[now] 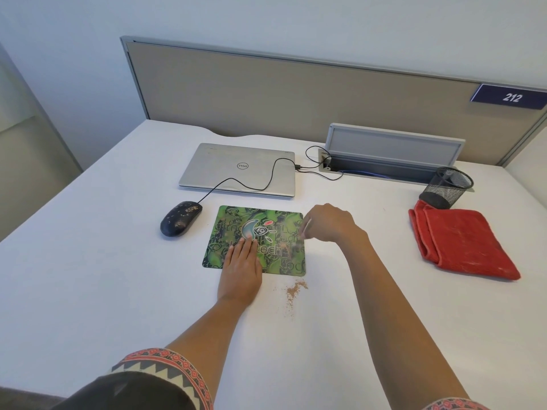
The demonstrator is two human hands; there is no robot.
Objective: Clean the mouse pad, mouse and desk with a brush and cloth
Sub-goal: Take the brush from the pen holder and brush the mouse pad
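A green patterned mouse pad [233, 226] lies on the white desk [88, 276]. My left hand [241, 270] rests flat on its near part, fingers together. My right hand [331, 221] hovers at the pad's right edge, closed on a small pale brush [305, 230] that is blurred over brown crumbs on the pad. More brown crumbs [294, 292] lie on the desk just in front of the pad. A black wired mouse [180, 218], speckled with dirt, sits left of the pad. A folded red cloth [461, 242] lies at the right.
A closed silver laptop [239, 170] sits behind the pad, with the mouse cable [266, 184] across its lid. A black mesh pen cup [448, 186] stands behind the cloth. An open cable tray [393, 155] and a beige partition [266, 93] close off the back.
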